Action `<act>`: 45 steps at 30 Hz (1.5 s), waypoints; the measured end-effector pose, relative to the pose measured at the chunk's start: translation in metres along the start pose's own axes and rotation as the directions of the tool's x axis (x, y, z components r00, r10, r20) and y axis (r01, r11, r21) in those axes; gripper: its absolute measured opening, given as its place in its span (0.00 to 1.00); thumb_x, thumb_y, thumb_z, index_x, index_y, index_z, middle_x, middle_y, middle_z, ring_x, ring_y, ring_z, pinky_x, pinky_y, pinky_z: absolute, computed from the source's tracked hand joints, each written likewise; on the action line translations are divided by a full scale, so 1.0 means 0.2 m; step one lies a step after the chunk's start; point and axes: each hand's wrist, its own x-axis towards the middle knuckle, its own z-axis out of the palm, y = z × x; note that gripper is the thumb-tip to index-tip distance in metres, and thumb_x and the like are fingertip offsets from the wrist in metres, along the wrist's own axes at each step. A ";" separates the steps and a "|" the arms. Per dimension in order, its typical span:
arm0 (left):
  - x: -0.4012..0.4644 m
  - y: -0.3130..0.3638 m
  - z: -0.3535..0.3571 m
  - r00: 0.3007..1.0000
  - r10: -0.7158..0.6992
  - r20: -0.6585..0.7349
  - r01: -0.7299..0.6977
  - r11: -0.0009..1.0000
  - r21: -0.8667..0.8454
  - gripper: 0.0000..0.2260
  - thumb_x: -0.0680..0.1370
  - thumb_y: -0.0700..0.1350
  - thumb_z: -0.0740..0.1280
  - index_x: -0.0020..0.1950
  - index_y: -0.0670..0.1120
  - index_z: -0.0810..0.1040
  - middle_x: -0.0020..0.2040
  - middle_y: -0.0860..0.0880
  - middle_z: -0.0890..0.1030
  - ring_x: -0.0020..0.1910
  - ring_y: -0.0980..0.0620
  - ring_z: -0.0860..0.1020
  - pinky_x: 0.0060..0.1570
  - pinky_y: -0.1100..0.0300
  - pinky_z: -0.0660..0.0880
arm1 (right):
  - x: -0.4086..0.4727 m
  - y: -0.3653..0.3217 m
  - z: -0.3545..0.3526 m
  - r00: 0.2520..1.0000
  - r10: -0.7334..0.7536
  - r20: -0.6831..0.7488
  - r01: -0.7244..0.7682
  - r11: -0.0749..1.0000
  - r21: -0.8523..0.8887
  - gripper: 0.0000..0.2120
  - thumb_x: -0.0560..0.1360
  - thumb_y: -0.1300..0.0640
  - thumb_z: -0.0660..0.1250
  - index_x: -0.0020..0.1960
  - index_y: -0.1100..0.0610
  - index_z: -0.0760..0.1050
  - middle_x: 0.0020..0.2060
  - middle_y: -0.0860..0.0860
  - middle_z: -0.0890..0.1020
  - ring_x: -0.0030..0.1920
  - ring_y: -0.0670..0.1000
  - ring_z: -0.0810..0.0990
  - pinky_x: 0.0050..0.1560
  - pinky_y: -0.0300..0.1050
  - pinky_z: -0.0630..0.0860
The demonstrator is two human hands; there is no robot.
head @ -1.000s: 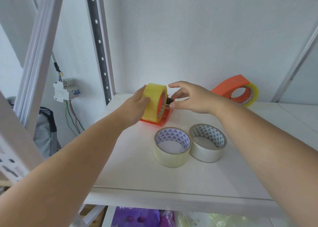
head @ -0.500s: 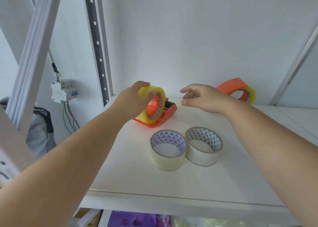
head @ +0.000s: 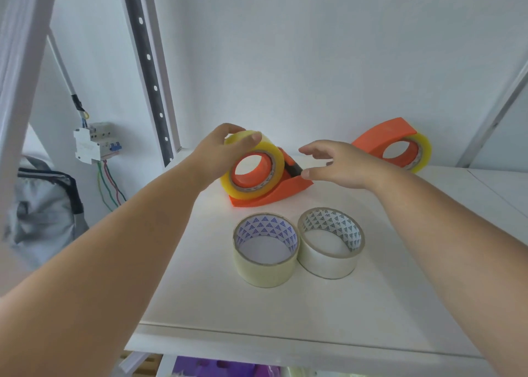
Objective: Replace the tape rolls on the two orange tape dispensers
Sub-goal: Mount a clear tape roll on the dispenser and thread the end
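Left hand (head: 217,153) gripping yellow roll (head: 254,165), on dispenser (head: 274,193)

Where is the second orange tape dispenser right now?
In the head view, the second dispenser stands at the back right of the white shelf against the wall, beyond the right hand, with a yellow roll on it.

Both bare forearms reach forward over the shelf's front edge. The left hand (head: 220,153) curls over the top of the yellow tape roll (head: 251,165) — fingers and thumb gripping its rim. The right hand (head: 340,162) hovers just beside it, fingers loosely spread and relaxed — holding nothing, palm facing down.
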 end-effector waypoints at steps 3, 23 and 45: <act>0.03 0.02 0.01 1.000 0.027 0.004 -0.027 1.000 0.015 0.19 0.73 0.59 0.68 0.59 0.51 0.72 0.49 0.54 0.77 0.47 0.56 0.76 0.43 0.63 0.72 | 0.01 0.05 -0.01 1.000 -0.006 0.015 0.006 1.000 0.013 0.28 0.70 0.48 0.72 0.68 0.43 0.69 0.69 0.41 0.70 0.71 0.41 0.65 0.71 0.48 0.62; 0.02 0.01 0.09 0.989 -0.046 0.143 0.034 0.996 0.085 0.14 0.79 0.61 0.51 0.59 0.55 0.66 0.41 0.56 0.73 0.46 0.57 0.72 0.40 0.70 0.65 | 0.01 0.22 0.04 0.999 -0.036 -0.017 0.040 0.965 0.261 0.23 0.69 0.54 0.75 0.62 0.49 0.72 0.61 0.42 0.77 0.64 0.39 0.71 0.61 0.38 0.62; 0.12 0.10 0.12 0.993 0.013 0.121 -0.048 0.955 0.294 0.18 0.73 0.62 0.66 0.59 0.59 0.70 0.61 0.50 0.71 0.55 0.49 0.75 0.51 0.56 0.73 | 0.01 0.21 0.06 0.997 -0.025 -0.075 0.041 0.972 0.230 0.21 0.65 0.51 0.76 0.57 0.48 0.77 0.56 0.41 0.79 0.59 0.37 0.75 0.49 0.30 0.64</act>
